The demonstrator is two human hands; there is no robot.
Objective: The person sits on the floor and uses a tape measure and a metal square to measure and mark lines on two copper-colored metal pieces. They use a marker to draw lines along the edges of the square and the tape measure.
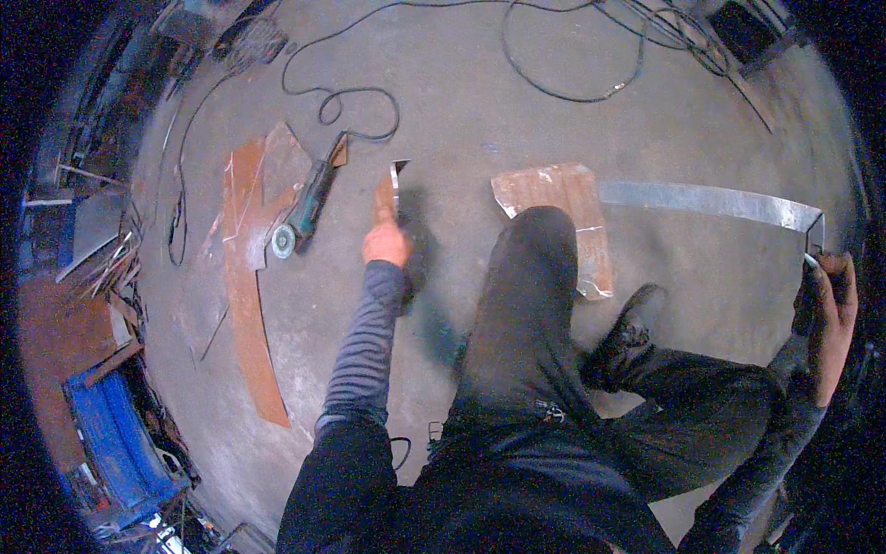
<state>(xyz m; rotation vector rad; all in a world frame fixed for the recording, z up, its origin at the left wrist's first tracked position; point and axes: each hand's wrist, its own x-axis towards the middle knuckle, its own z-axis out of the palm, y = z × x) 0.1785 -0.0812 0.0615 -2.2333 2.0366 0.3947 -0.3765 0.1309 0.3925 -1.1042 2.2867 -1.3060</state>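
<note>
My left hand (386, 244) is closed around a narrow rusty metal piece (384, 196) whose bright edge ends in a small bent lip. At the far right, my right hand (835, 295) has its fingers bent beside the angled end of a long grey metal strip (711, 199). A short, thin pale stick (810, 260) shows at its fingertips; its kind is too small to make out. The strip's other end meets a rusty plate (544, 186) beside my bent knee. Left of my left hand lies an angle grinder (314, 198) with a pale disc.
Rusty sheet offcuts (245, 305) lie on the concrete floor at the left. A black cable (360, 90) loops across the far floor, and a blue metal box (120, 439) stands among scrap at the lower left. My boot (632, 328) is near the rusty plate.
</note>
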